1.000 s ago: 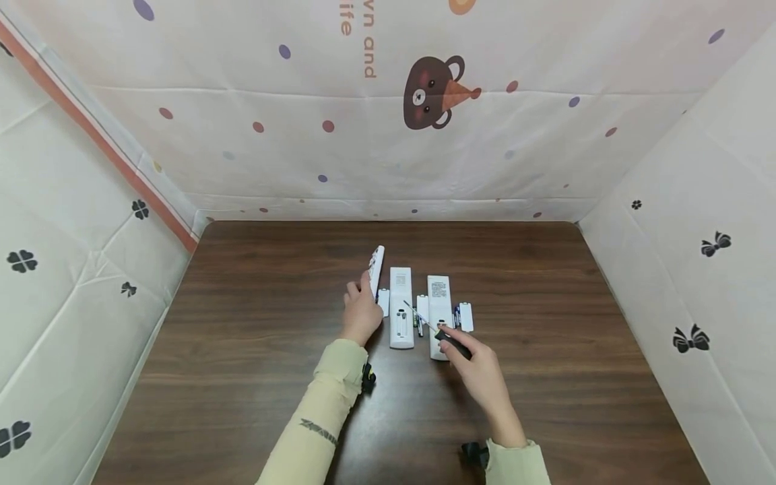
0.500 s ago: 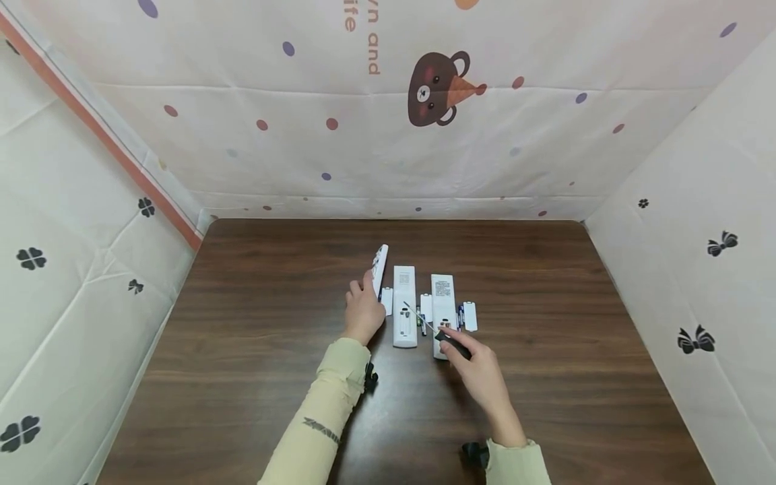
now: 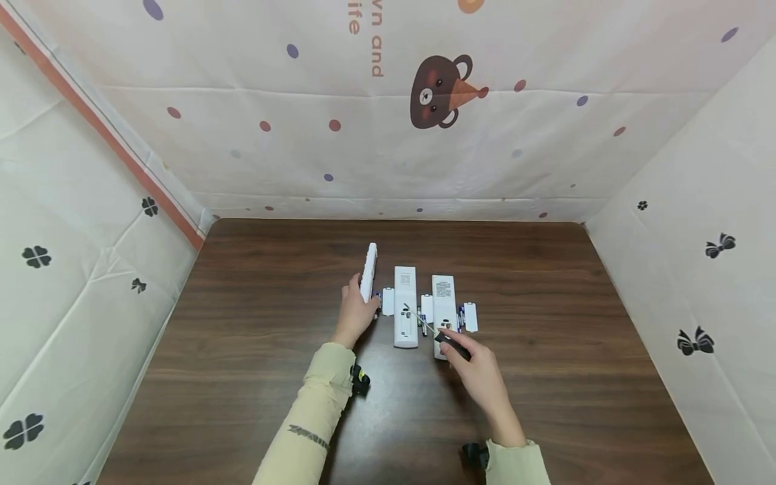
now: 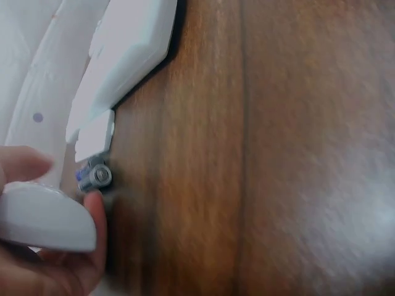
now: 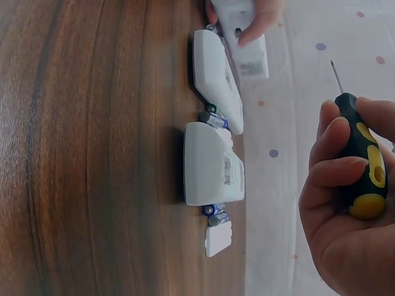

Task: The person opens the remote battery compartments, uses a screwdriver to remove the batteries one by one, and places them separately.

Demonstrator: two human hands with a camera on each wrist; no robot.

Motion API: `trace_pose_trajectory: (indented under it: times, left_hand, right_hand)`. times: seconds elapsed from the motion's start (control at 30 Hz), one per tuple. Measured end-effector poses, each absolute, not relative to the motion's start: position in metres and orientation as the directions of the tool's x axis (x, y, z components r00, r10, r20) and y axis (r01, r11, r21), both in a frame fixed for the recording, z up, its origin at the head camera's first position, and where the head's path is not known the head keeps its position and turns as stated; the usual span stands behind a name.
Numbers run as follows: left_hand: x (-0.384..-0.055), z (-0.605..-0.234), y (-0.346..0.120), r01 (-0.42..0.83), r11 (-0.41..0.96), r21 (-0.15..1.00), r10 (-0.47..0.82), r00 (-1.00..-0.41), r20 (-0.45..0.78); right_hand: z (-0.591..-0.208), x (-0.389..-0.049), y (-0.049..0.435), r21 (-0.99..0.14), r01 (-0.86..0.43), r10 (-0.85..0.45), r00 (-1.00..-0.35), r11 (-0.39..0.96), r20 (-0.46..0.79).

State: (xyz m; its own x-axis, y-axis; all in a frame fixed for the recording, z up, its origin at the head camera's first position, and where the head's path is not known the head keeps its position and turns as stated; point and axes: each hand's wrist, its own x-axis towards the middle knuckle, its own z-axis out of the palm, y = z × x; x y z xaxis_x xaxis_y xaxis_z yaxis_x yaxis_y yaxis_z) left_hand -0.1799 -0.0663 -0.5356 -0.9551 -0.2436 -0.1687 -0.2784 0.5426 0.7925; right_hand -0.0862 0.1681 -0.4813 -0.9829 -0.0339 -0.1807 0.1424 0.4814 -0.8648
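Note:
My left hand (image 3: 353, 315) grips a white remote control (image 3: 368, 273), tilted up on its long edge at the left of the row. The left wrist view shows fingers and thumb around the near end of this remote (image 4: 46, 219). My right hand (image 3: 483, 377) holds a screwdriver (image 5: 364, 154) with a black and yellow handle, its thin shaft pointing up and left over the remotes in the head view. Two more white remotes, a middle one (image 3: 405, 286) and a right one (image 3: 444, 296), lie face down with battery compartments uncovered.
Small white battery covers lie beside the remotes: a left cover (image 3: 388, 302), a middle cover (image 3: 427, 306) and a right cover (image 3: 470, 316). Loose batteries (image 4: 95, 176) lie by each. The brown wooden table (image 3: 273, 283) meets a printed cloth wall (image 3: 364, 162) behind.
My left hand has shifted slightly left and turned the remote further onto its edge, uncovering batteries beside the left cover. My right hand and screwdriver stay nearly still.

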Motion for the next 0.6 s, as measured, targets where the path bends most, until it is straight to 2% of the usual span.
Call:
trace_pose_trajectory:
  times: [0.17, 0.27, 0.6]
  left_hand:
    - [-0.171, -0.534, -0.077, -0.291, 0.425, 0.857, -0.260, -0.946, -0.192]
    - [-0.163, -0.534, -0.086, -0.315, 0.409, 0.856, -0.291, -0.935, -0.205]
    - [-0.142, -0.543, -0.099, -0.314, 0.598, 0.737, -0.277, -0.944, -0.178]
  right_hand:
    - [-0.479, -0.086, 0.174, -0.862, 0.125, -0.017, -0.988, 0.491, -0.154]
    - [-0.480, -0.086, 0.175, -0.858, 0.120, -0.007, -0.990, 0.499, -0.143]
    - [-0.487, -0.088, 0.182, -0.848, 0.164, 0.027, -0.984, 0.505, -0.175]
